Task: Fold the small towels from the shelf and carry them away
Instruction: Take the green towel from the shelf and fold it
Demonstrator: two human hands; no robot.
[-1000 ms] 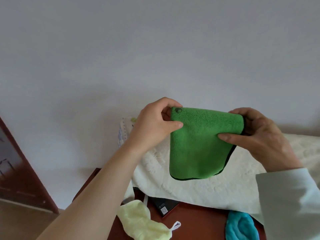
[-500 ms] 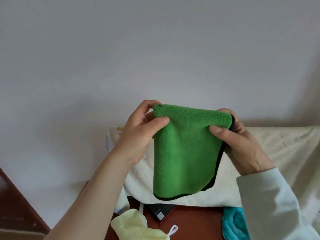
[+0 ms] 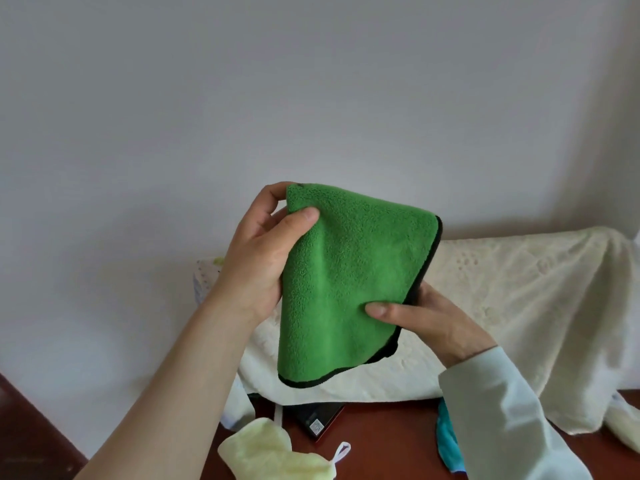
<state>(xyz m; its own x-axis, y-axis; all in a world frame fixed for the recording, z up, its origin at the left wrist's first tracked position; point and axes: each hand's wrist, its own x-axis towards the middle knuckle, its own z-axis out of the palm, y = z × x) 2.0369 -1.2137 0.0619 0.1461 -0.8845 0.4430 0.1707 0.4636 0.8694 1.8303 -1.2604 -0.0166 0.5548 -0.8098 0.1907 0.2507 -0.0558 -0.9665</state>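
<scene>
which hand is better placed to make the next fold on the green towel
Probably the right. The right hand pinches the green towel at its lower right edge, near the hanging end, so it could bring that edge across. The left hand pinches the top corner and suits holding it steady.

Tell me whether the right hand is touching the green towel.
Touching. The head view shows the right hand pinching the green towel at its lower right edge, thumb pressed on the front.
</scene>
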